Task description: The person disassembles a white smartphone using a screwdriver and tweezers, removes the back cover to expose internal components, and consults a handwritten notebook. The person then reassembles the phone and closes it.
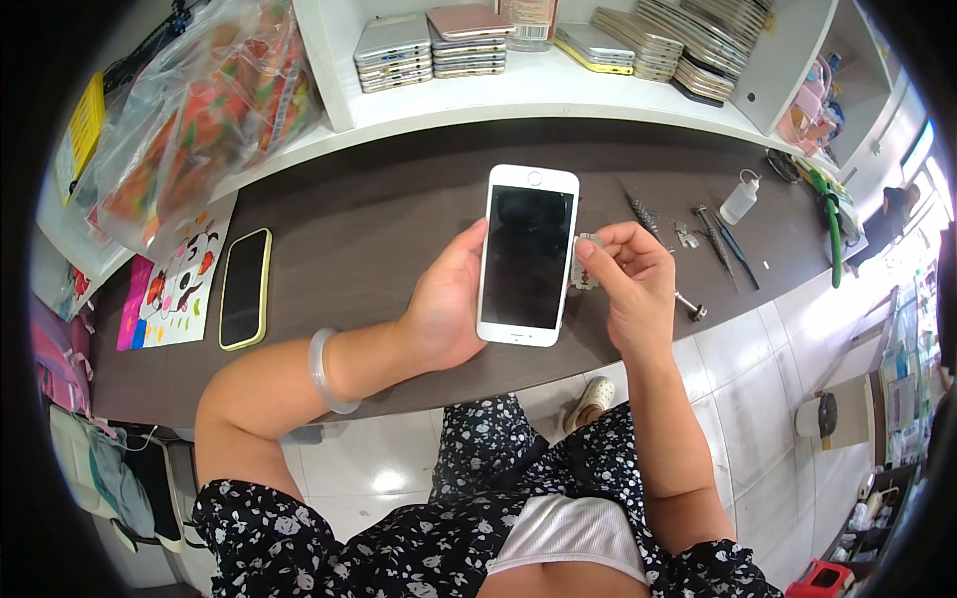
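Note:
A white smartphone [524, 261] with a dark screen is held up over the desk, its round button end pointing away from me. My left hand [446, 296] grips it along the left edge, the fingers mostly hidden behind it. Between thumb and fingertips, my right hand [631, 279] pinches a thin metal razor blade [585, 276] with a slotted middle. The blade sits against the phone's right edge; whether it has entered the seam, I cannot tell.
On the dark desk [369, 199], tweezers [714, 235], a screwdriver [688, 305] and a small white bottle [740, 199] lie to the right. A phone in a yellow-green case [245, 289] rests at left. Stacked phones [469, 45] line the shelf above, beside a plastic bag [209, 130].

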{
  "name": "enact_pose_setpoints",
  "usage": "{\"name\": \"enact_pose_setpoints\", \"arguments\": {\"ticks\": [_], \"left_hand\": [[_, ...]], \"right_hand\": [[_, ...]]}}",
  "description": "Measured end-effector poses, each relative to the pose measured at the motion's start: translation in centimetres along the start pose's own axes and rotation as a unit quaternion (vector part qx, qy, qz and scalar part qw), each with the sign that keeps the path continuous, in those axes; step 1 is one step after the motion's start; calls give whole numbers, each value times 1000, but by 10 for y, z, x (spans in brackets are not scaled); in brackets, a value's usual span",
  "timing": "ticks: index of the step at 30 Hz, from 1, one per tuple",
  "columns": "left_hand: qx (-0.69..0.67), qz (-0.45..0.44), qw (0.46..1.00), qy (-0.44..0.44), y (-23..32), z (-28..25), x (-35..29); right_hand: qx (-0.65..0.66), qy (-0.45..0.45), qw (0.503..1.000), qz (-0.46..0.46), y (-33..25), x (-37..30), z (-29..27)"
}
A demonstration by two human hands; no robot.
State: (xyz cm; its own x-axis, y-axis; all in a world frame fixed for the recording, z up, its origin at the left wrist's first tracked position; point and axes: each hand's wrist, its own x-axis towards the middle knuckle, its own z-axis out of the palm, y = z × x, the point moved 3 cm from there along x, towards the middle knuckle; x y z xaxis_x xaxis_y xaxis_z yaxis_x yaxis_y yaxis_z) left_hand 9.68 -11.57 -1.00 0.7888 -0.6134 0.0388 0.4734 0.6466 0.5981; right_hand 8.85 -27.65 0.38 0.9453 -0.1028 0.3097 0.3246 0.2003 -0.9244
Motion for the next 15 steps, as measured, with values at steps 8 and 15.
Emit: {"name": "enact_pose_setpoints", "arguments": {"ticks": [8,15], "left_hand": [[15,27,1000,1,-1,-3,-1],[29,11,999,-6,4,-1,-1]], "right_hand": [[0,17,999,-34,1,-3,5],[-34,17,999,-35,1,2,3]]}}
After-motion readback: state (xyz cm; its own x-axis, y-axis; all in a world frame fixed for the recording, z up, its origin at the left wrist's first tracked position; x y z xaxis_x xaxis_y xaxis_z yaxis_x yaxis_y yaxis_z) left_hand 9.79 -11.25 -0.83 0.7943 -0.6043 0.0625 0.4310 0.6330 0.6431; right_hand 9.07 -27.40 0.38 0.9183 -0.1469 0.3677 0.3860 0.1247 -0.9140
